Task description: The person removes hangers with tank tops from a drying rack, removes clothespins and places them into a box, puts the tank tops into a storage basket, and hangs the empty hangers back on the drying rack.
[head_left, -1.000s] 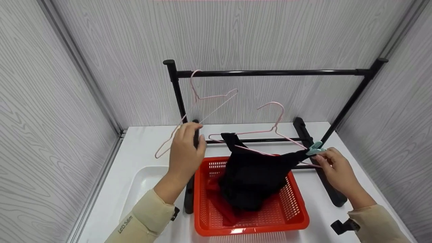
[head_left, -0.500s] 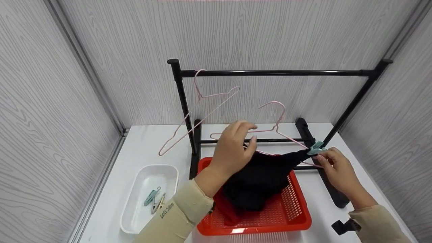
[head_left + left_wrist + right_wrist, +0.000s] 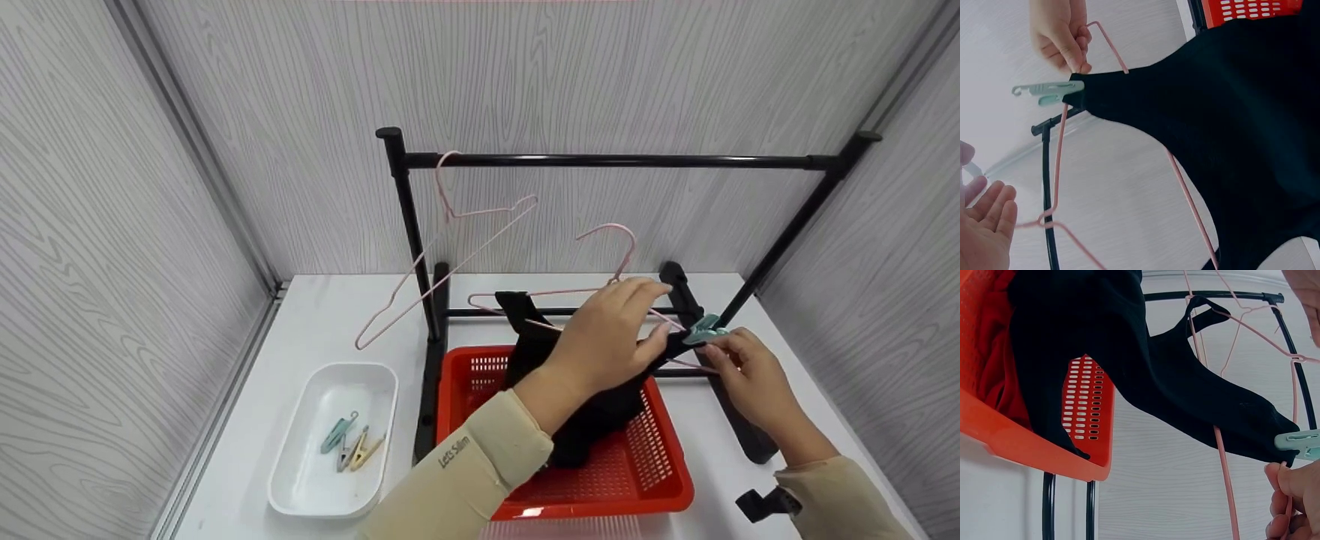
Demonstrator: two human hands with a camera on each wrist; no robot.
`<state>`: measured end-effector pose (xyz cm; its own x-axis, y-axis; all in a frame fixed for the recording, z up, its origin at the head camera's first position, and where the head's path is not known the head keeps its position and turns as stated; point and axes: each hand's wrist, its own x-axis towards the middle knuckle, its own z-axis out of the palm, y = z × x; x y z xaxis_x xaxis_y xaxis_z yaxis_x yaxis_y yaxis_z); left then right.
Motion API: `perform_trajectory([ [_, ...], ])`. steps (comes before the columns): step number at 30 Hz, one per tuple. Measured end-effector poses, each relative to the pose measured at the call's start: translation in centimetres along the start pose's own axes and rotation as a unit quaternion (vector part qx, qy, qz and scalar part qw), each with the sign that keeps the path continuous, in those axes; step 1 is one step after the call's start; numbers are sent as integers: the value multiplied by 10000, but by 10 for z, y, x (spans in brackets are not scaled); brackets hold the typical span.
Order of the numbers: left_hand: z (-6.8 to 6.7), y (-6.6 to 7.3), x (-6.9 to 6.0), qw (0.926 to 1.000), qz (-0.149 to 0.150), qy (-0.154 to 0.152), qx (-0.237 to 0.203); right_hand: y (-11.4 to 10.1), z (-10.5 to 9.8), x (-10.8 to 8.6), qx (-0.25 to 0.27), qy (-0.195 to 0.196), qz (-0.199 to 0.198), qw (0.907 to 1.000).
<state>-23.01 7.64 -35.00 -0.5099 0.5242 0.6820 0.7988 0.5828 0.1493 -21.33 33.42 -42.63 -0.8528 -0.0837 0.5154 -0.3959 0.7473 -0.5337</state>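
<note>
Black tank top [image 3: 534,349] dangles into the red basket [image 3: 585,510], both straps [image 3: 514,304] on the pink hanger [image 3: 570,290], only one with a clothespin [image 3: 705,330]. Right grip [image 3: 757,382] pinches the hanger's end; left grip [image 3: 607,334] is loose, empty. Rail's [image 3: 622,160] still to go, I'd guess.

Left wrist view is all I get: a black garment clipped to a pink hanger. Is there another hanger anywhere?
Observer: Yes. The head view shows another hanger, hooked over the top bar of the black rack near its left end.

Operator: Anything off to the side that I'm missing?

Observer: In the head view, a white tray to the left of the red basket holds several clips.

Operator: The far strap runs out of my picture. Where does it go?

Observer: The head and right wrist views show it looped over the unclipped end of the pink hanger.
</note>
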Motion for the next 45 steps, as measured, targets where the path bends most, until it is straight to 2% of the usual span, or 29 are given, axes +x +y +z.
perform_trajectory([
  [6, 20, 12, 9, 9960, -88, -493, 741, 0, 0, 0, -44, 27, -40, 10000],
  [11, 30, 19, 14, 9860, -172, -1093, 1251, 0, 3, 0, -4, 21, -77, 10000],
  [15, 40, 21, 17, 9778, -226, -1466, 1478, -1, 5, -1, 57, 8, -83, 9999],
  [20, 51, 20, 19, 9699, -326, -1726, 1687, -2, 6, -3, 46, 11, -114, 9999],
  [24, 56, 21, 20, 9670, -330, -1830, 1741, -4, 7, -4, 10, -49, -79, 10000],
  [36, 58, 27, 19, 9667, -236, -2197, 1294, -8, 9, -5, 98, -207, 63, 9997],
  [45, 61, 26, 17, 9751, 17, -1881, 1178, -7, 10, -7, 160, -262, 71, 9995],
])
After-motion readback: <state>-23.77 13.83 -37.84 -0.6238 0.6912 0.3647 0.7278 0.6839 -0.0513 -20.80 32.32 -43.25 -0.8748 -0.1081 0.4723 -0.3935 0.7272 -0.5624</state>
